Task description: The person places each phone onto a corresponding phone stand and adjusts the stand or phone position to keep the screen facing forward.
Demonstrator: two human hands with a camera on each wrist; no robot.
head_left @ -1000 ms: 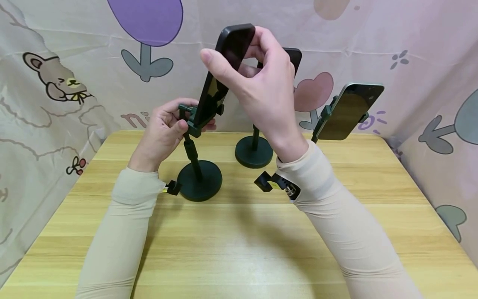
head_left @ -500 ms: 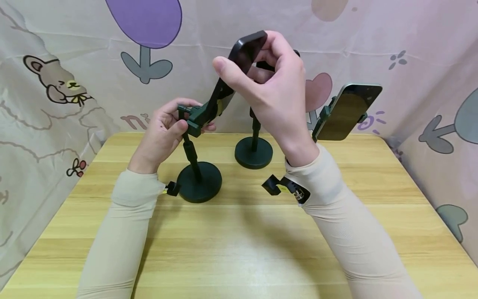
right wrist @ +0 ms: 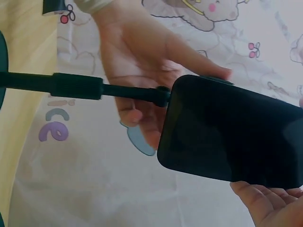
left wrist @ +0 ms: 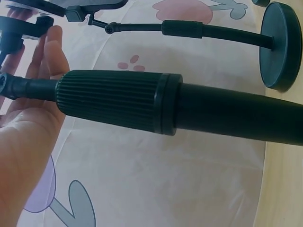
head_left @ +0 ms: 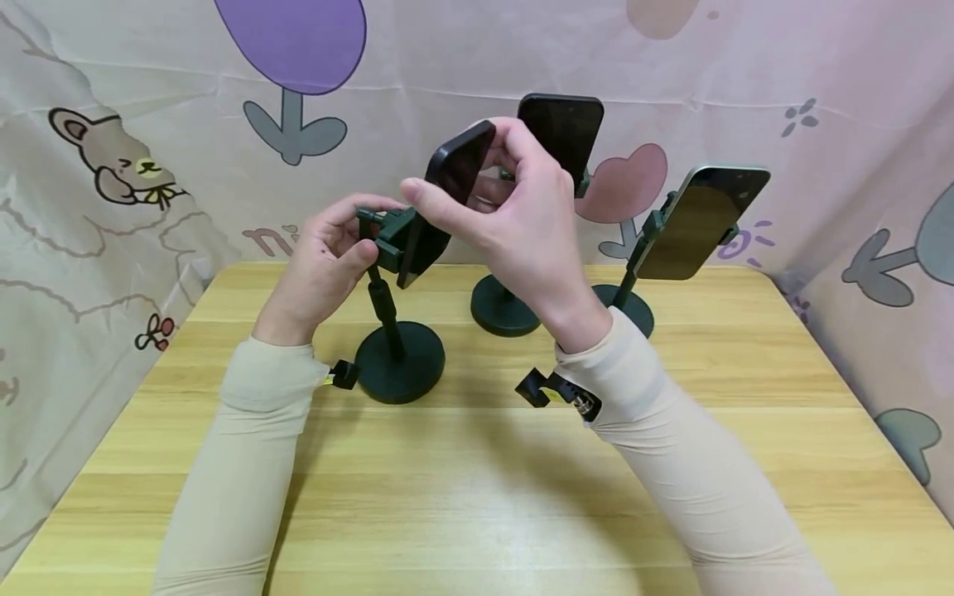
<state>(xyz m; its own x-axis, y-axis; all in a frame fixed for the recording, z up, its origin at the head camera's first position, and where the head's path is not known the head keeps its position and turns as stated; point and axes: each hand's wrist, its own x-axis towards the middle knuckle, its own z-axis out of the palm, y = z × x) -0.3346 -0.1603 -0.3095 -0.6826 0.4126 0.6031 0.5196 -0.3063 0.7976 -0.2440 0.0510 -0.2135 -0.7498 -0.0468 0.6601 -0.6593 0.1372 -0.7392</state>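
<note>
My left hand grips the clamp at the top of a dark green phone stand, thumb at its near side. With thumb and fingers on opposite edges, my right hand holds a black phone against the clamp's right side. The phone leans, its lower end reaching below the clamp. In the right wrist view the phone's dark screen covers most of the clamp, with the left palm behind the stand's neck. A ribbed collar on the post fills the left wrist view.
Behind stands a second stand bearing a black phone. Farther right, a third stand carries a phone with a silvery edge. All are on a wooden table before a printed cloth.
The right hand first shifts the phone up and right, then brings it down and left, so it now sits lower at the clamp. The left hand and stand stay nearly still.
</note>
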